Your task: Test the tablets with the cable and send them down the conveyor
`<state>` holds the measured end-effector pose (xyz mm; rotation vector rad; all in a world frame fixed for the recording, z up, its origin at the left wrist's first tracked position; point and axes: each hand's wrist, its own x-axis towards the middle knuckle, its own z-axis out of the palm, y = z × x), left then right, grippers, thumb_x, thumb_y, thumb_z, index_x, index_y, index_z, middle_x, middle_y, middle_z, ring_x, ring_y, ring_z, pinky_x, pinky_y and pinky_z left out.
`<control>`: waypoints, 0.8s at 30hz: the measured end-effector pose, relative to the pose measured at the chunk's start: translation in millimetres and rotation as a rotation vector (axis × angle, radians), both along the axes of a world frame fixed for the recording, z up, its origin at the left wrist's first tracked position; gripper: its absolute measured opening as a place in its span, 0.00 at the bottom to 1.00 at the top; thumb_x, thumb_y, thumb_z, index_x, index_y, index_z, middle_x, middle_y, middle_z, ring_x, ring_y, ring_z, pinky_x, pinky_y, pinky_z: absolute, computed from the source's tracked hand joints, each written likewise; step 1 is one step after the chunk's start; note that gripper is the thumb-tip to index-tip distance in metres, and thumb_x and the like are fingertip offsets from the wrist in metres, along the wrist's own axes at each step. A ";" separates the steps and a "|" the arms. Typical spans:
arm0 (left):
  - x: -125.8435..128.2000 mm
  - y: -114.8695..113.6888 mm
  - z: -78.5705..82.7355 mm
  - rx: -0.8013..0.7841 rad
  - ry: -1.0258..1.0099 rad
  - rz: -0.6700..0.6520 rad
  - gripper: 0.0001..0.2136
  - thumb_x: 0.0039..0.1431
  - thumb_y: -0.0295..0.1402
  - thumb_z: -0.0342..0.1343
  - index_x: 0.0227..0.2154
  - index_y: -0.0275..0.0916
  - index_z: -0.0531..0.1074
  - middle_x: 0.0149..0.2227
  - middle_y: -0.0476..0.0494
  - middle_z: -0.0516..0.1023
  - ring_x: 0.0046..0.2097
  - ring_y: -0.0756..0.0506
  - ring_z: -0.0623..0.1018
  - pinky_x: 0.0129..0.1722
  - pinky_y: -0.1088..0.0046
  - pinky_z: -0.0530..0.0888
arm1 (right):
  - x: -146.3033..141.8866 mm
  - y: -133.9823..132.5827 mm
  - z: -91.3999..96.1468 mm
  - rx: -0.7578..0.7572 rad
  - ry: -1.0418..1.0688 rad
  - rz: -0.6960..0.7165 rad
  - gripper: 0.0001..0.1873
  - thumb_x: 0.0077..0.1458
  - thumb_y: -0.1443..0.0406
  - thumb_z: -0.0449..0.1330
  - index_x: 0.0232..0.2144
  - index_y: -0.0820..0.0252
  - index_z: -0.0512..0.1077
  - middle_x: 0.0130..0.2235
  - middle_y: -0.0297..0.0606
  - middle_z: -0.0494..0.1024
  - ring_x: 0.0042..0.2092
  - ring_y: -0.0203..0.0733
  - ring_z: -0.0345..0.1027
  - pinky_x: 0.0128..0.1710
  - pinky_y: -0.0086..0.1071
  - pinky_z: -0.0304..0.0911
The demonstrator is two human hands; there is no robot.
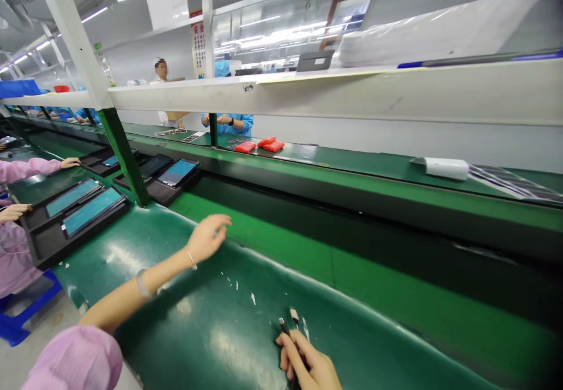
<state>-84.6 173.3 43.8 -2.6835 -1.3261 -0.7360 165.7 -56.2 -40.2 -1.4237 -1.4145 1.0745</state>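
My left hand (207,238) reaches out over the raised edge between the green bench and the conveyor belt. Its fingers are loosely bent and apart, with nothing visible in them. A bracelet and a bangle circle that arm. Low in the view, my right hand (310,363) is closed around a black cable, whose metal-tipped plug (283,325) sticks out past the fingertips. Just beyond those fingers is a small white connector (294,316) on a thin lead. I cannot tell whether both ends belong to one cable.
Black trays (48,255) of tablet-like panels stand left, beside a co-worker's hand (70,162); another tray (165,193) rests on the belt (281,249). A green post (125,161) and white shelf beam (308,97) cross ahead. Red packets (272,145) and a white roll (446,168) lie beyond.
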 end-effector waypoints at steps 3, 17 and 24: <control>-51.0 70.4 8.2 -0.019 -0.014 0.334 0.15 0.69 0.33 0.52 0.56 0.36 0.69 0.62 0.35 0.66 0.63 0.38 0.68 0.62 0.51 0.67 | -1.9 2.4 -1.0 -0.025 0.005 -0.002 0.25 0.64 0.44 0.51 0.33 0.57 0.74 0.23 0.35 0.75 0.25 0.42 0.70 0.29 0.31 0.64; -76.3 118.6 -38.4 -0.085 0.083 0.892 0.17 0.67 0.39 0.57 0.53 0.36 0.70 0.54 0.38 0.72 0.54 0.39 0.74 0.54 0.52 0.74 | -14.7 10.0 -2.9 -0.017 -0.030 -0.059 0.29 0.62 0.40 0.48 0.29 0.56 0.71 0.20 0.34 0.73 0.23 0.42 0.66 0.28 0.33 0.59; -1.6 52.3 -48.6 -0.091 0.136 0.575 0.17 0.67 0.41 0.56 0.52 0.36 0.70 0.54 0.38 0.72 0.56 0.38 0.72 0.58 0.49 0.69 | -17.8 11.1 -5.1 0.010 -0.035 -0.056 0.26 0.65 0.44 0.48 0.32 0.56 0.72 0.21 0.32 0.73 0.24 0.42 0.67 0.28 0.32 0.59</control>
